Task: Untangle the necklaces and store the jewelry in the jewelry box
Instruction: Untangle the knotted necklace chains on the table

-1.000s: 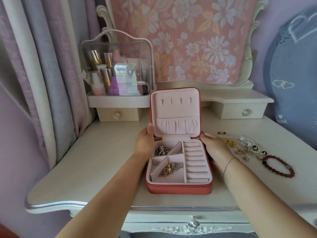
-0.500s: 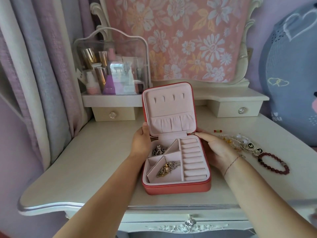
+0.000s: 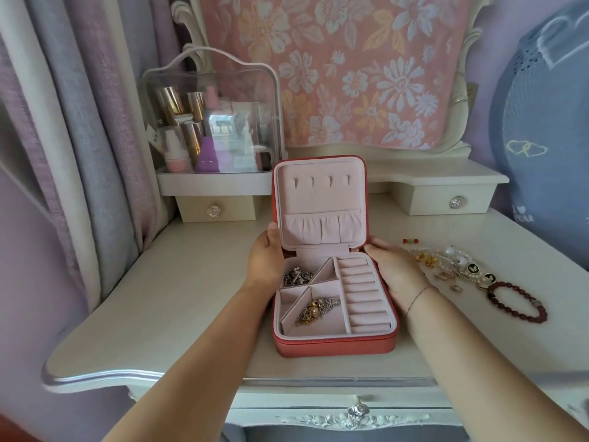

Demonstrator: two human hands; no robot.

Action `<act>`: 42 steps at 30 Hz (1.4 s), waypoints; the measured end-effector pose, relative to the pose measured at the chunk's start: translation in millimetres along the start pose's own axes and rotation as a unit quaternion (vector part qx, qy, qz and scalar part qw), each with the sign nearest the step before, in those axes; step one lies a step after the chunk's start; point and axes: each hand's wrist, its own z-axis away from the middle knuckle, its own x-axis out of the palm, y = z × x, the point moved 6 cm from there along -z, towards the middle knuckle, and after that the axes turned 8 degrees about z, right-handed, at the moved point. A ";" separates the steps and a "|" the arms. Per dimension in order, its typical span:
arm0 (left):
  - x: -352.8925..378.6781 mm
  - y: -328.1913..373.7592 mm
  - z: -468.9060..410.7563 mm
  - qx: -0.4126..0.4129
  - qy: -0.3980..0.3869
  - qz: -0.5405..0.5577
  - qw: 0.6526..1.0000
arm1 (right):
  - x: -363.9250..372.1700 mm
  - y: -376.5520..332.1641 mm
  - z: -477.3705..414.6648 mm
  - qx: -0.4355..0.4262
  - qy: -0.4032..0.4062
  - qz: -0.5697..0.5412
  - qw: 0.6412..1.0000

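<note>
The open jewelry box [image 3: 334, 346] stands on the table [image 3: 159, 298], with the left hand [image 3: 266, 260] gripping its left side near the hinge and the right hand [image 3: 395, 272] laid almost flat against its right side, and I think it is best to steady it there before reaching for the loose jewelry [image 3: 455, 266] nearby.
</note>
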 end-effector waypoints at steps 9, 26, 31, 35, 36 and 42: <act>-2.5 -14.3 -10.1 -0.018 -0.019 -0.004 1.000 | 10.7 -48.5 52.4 -0.326 0.028 0.302 0.895; -3.8 -7.9 -6.4 -0.027 -0.019 0.035 0.999 | 71.8 -35.2 81.8 -0.245 -0.067 0.647 0.719; -3.6 -9.1 -6.5 -0.023 -0.017 0.020 0.999 | 73.7 -34.8 80.7 -0.250 -0.090 0.602 0.753; -4.4 -10.1 -5.5 -0.034 -0.019 0.016 0.999 | 70.6 -32.2 78.4 -0.248 -0.101 0.577 0.771; -4.5 -9.9 -5.5 -0.035 -0.019 0.016 0.999 | 70.4 -31.4 78.0 -0.247 -0.104 0.576 0.772; -4.2 -7.7 -4.5 -0.027 -0.024 0.017 0.999 | 65.5 -30.2 77.9 -0.256 -0.091 0.536 0.799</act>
